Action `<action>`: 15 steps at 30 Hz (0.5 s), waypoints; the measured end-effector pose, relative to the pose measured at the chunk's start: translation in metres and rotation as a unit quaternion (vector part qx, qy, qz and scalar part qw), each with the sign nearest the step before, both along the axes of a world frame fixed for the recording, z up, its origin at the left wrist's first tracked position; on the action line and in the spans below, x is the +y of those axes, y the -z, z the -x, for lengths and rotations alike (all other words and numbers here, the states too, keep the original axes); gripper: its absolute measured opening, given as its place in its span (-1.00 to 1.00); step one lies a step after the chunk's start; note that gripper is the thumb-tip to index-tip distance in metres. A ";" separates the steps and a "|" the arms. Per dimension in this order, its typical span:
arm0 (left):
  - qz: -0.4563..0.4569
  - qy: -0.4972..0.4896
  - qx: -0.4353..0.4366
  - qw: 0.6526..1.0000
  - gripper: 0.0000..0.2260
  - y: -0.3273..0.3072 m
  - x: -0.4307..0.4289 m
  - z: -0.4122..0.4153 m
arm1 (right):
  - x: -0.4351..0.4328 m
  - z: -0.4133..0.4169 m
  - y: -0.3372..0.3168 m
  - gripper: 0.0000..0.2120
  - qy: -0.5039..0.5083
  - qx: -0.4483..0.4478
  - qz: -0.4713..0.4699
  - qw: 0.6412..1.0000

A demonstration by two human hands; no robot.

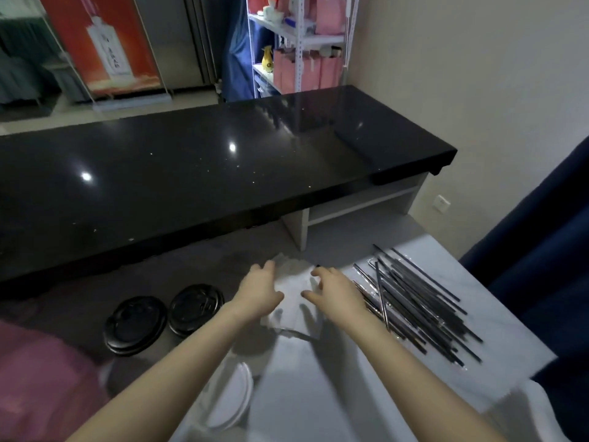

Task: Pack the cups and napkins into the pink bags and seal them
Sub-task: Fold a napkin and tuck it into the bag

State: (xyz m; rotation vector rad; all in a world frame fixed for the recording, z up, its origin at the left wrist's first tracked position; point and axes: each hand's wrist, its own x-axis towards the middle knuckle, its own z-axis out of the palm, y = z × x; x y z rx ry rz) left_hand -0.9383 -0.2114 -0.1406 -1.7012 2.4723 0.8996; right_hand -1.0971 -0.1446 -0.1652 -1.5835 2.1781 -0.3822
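Observation:
A pile of white napkins (291, 309) lies on the grey worktop in the middle. My left hand (259, 290) rests on the pile's left side with fingers spread. On the right side, my right hand (334, 291) has its fingers curled onto the top napkin; whether it pinches it is unclear. Pink bags (38, 378) show blurred at the lower left. A stack of white lids or cups (229, 397) sits below my left forearm. Two stacks of black cup lids (162, 315) lie left of the napkins.
Several black wrapped straws (417, 303) lie scattered on the white marble board (497, 317) at the right. A raised black counter (191, 167) runs across the back. A blue curtain (541, 266) hangs at the right. Shelves (299, 43) with pink bags stand far behind.

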 end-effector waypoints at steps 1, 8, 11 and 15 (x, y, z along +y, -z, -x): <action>0.002 -0.010 -0.010 1.000 -0.48 0.003 -0.003 0.002 | -0.002 -0.002 0.005 -0.51 0.017 -0.002 -0.004 1.000; 0.030 -0.048 0.059 0.997 -0.65 0.009 -0.013 0.003 | -0.003 -0.016 0.022 -0.64 0.073 -0.071 0.031 0.994; 0.002 -0.061 0.108 0.992 -0.85 0.010 -0.012 -0.002 | 0.001 -0.017 0.023 -0.74 0.101 -0.123 0.072 0.985; -0.032 -0.094 0.166 0.981 -0.84 0.008 -0.007 -0.009 | 0.009 -0.017 0.020 -0.81 0.119 -0.178 0.125 0.969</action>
